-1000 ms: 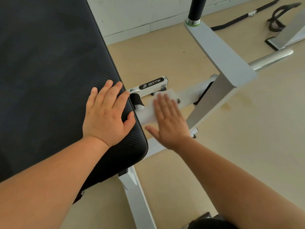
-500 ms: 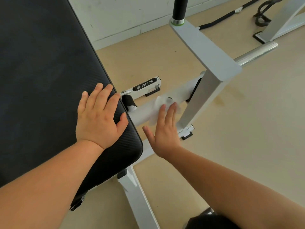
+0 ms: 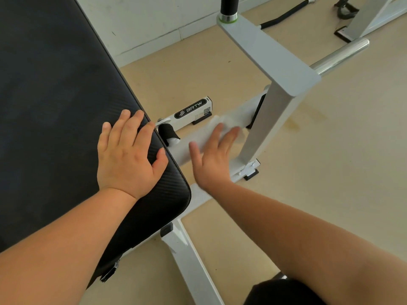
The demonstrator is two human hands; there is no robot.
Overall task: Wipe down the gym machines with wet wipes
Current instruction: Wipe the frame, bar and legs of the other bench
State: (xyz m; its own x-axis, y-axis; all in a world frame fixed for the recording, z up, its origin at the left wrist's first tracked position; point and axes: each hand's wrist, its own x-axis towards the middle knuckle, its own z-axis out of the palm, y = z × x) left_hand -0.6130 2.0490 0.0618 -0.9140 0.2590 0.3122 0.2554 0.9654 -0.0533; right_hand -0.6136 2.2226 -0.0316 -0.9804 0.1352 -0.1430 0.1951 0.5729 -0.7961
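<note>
A gym machine's black pad (image 3: 55, 106) fills the left side, its white steel upright (image 3: 271, 119) standing over a beige floor (image 3: 330, 172). The left hand (image 3: 127, 159) lies flat on the pad's corner, fingers straight and slightly spread. The right hand (image 3: 211, 157) is blurred, fingers extended, and presses a white wet wipe (image 3: 226, 123) against the low crossbar (image 3: 185, 146) — just beside the upright.

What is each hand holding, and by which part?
Nothing is gripped. The right hand presses the wet wipe flat onto the white frame bar; the left hand rests flat on the black pad.
</note>
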